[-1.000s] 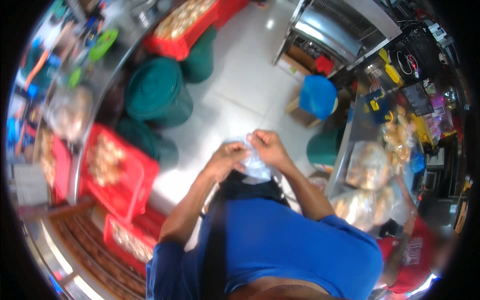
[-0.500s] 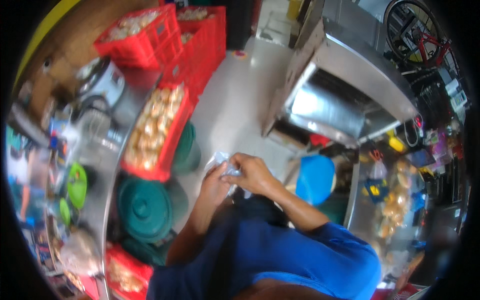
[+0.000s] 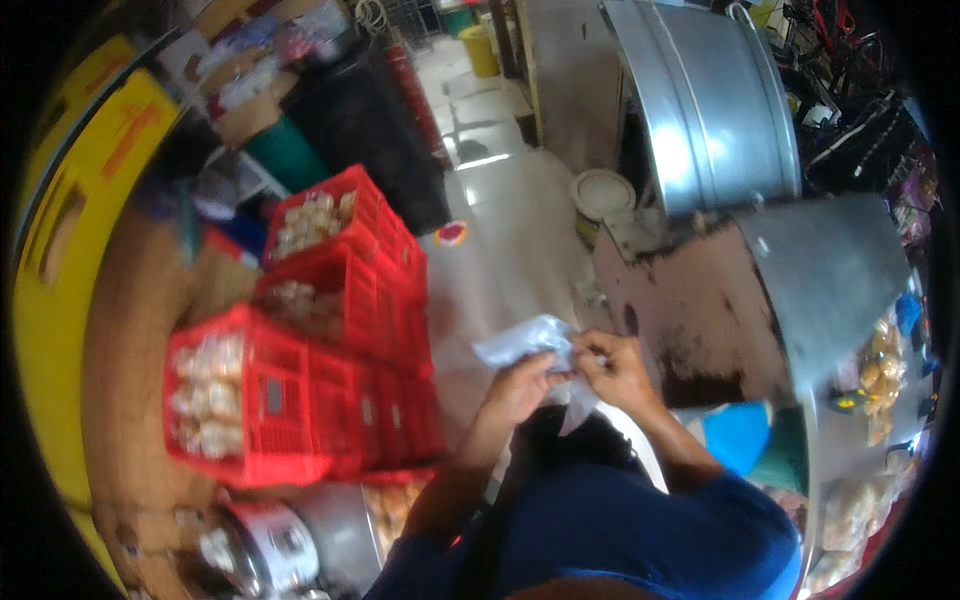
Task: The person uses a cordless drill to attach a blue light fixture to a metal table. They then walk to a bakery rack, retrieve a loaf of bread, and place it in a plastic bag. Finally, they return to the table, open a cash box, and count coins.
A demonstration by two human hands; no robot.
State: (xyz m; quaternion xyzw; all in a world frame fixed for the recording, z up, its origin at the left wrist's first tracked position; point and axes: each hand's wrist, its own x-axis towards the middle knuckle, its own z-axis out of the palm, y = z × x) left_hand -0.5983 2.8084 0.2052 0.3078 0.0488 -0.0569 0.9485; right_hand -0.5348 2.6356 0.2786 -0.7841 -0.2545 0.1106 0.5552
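We pinch a thin clear crinkled plastic bag (image 3: 527,342) at chest height above the floor, left hand (image 3: 520,385) and right hand (image 3: 620,370) fingers closed on its edge; light, limp, slippery, best gripped by the rim.

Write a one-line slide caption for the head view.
Both hands, left hand and right hand, grip a clear plastic bag at chest height beside stacked red crates of pale round goods.
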